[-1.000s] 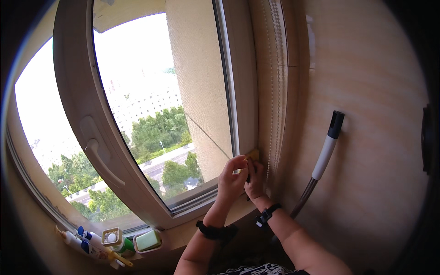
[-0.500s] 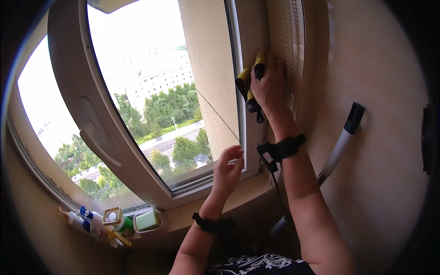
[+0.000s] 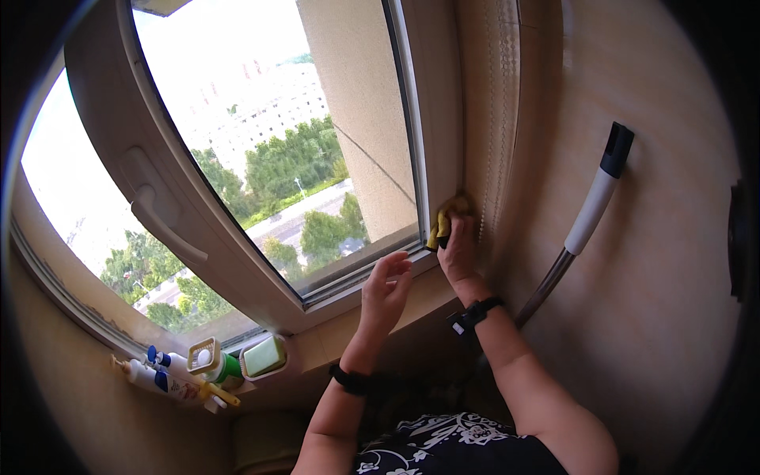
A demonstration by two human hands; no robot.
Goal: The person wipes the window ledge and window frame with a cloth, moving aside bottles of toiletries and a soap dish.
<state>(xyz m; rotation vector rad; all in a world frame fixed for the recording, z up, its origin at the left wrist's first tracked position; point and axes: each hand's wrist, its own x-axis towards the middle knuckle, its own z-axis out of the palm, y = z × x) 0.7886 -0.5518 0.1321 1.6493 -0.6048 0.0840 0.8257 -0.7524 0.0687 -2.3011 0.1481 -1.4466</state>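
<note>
My right hand [image 3: 457, 252] presses yellow cloth [image 3: 445, 222] on window frame [image 3: 443, 119].
Cloth soft, light, bunched under my closed fingers; left hand [image 3: 385, 293] spread, empty.

A large window [image 3: 261, 150] with a pale, cream-coloured frame [image 3: 198, 229] filled most of the view, its handle [image 3: 162, 226] set on the sash at left. Bright daylight came through the glass, beyond which lay green treetops, a road and pale high-rise buildings under a washed-out sky. A beige outer wall [image 3: 356, 103] stood just past the pane. To the right, a tan interior wall [image 3: 673, 261] caught soft light. A narrow sill [image 3: 348, 340] ran beneath the window.
</note>
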